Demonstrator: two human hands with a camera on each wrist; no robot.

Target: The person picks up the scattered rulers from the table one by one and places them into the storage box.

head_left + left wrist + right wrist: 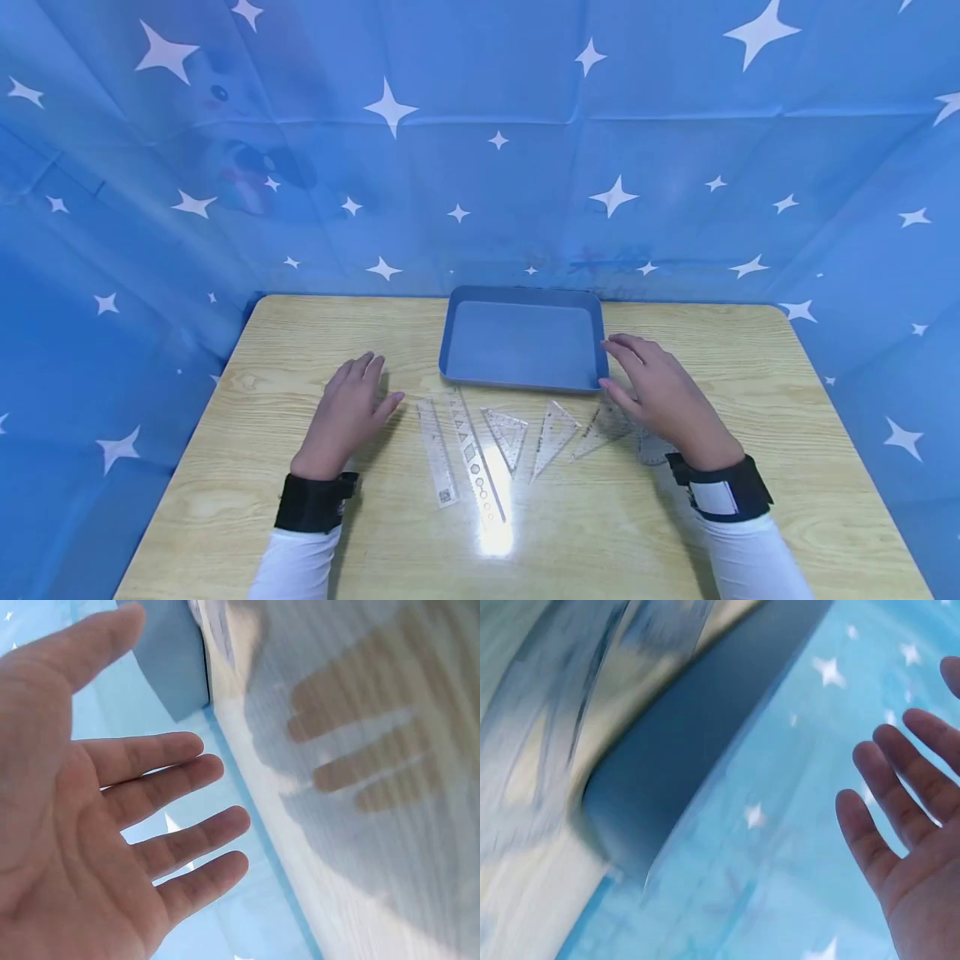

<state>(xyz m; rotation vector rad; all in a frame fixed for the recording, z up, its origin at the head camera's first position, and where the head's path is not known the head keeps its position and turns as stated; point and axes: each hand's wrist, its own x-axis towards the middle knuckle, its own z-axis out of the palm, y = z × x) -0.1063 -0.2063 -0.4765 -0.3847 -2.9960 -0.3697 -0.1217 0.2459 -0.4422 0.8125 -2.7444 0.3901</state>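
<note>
My left hand point(347, 415) hovers over the left of the table, fingers fairly straight and nothing in it; the left wrist view shows its bare palm. Nearest to it lie a clear short ruler point(437, 454) and a longer stencil ruler point(477, 460) with cut-out shapes. My right hand point(663, 398) is beside the right wall of a blue-grey tray point(525, 385); whether it touches the tray I cannot tell. Beneath and beside it lie a clear set square point(606, 427) and a partly hidden protractor point(654, 448). Two more set squares, one left point(508, 435) and one middle point(555, 435), lie in front of the tray.
The wood-grain table point(247, 500) has a bright light reflection near the stencil ruler. Behind it and on both sides hangs a blue curtain point(480, 175) with white stars. The tray stands at the table's back edge.
</note>
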